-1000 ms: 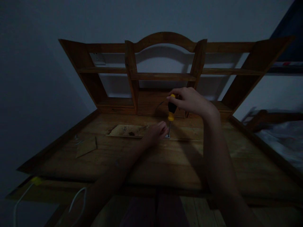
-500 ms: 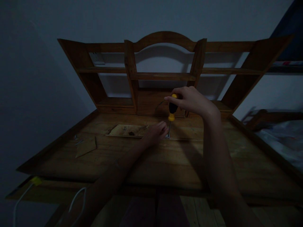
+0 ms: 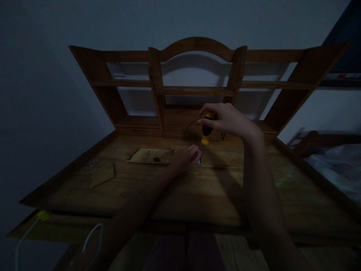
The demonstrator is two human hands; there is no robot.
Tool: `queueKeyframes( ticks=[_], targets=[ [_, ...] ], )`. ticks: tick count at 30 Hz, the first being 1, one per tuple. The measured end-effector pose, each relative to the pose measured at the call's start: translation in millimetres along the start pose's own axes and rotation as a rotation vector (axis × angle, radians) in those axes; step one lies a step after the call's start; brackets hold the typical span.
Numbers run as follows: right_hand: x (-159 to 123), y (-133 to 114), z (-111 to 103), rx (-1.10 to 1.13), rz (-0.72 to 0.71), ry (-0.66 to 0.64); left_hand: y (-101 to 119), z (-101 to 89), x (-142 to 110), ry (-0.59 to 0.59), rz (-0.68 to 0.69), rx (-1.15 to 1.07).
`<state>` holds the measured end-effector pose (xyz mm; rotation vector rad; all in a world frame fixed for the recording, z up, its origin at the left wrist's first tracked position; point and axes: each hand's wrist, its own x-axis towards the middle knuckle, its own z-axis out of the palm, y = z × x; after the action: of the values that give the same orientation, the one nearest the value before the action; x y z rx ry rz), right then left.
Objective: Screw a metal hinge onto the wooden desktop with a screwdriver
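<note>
The room is dim. My right hand (image 3: 225, 119) is closed round the top of a yellow and black screwdriver (image 3: 206, 132) that stands nearly upright. Its tip rests on a small pale metal piece (image 3: 200, 163) on the wooden desk (image 3: 197, 188). My left hand (image 3: 186, 158) lies on the desk just left of the tip, fingers curled beside the metal piece; whether it pinches anything is hidden. A paler flat wooden board (image 3: 153, 155) lies under and left of that hand.
A wooden shelf unit (image 3: 194, 84) with an arched top stands at the back of the desk against the wall. A small flat wood piece (image 3: 102, 175) lies at the desk's left. White cables (image 3: 90, 237) hang at the lower left. Bedding (image 3: 335, 169) shows at right.
My right hand has shifted slightly on the screwdriver handle, which has tilted a little to the right. My left hand stays by the tip.
</note>
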<state>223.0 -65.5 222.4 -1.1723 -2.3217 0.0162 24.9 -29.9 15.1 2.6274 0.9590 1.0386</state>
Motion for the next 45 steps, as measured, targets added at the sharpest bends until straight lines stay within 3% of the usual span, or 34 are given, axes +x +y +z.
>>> queueKeyframes(
  ticks=[7,17,24,31,39,45],
  targets=[
    [-1.2,1.0,-4.3,0.065,-0.048,-0.016,-0.6,0.1,0.6,0.018,-0.011,0.009],
    [-9.2,0.2,-17.7,0.071,0.049,-0.102,1.8,-2.7,0.7,0.009,0.024,0.041],
    [-9.4,3.6,-12.1,0.027,0.012,0.039,3.2,-3.4,0.7,0.016,0.033,0.033],
    [-7.6,-0.6,-11.1,-0.086,0.087,0.094,3.2,-4.8,0.5,-0.028,0.03,0.099],
    [-12.6,-6.6,-19.9,-0.08,0.147,0.017,1.7,-3.5,-1.3,0.0,0.066,0.126],
    [-8.2,-11.4,-12.0,-0.16,0.13,0.07,-0.9,-1.5,-1.9,0.006,0.074,0.104]
  ],
)
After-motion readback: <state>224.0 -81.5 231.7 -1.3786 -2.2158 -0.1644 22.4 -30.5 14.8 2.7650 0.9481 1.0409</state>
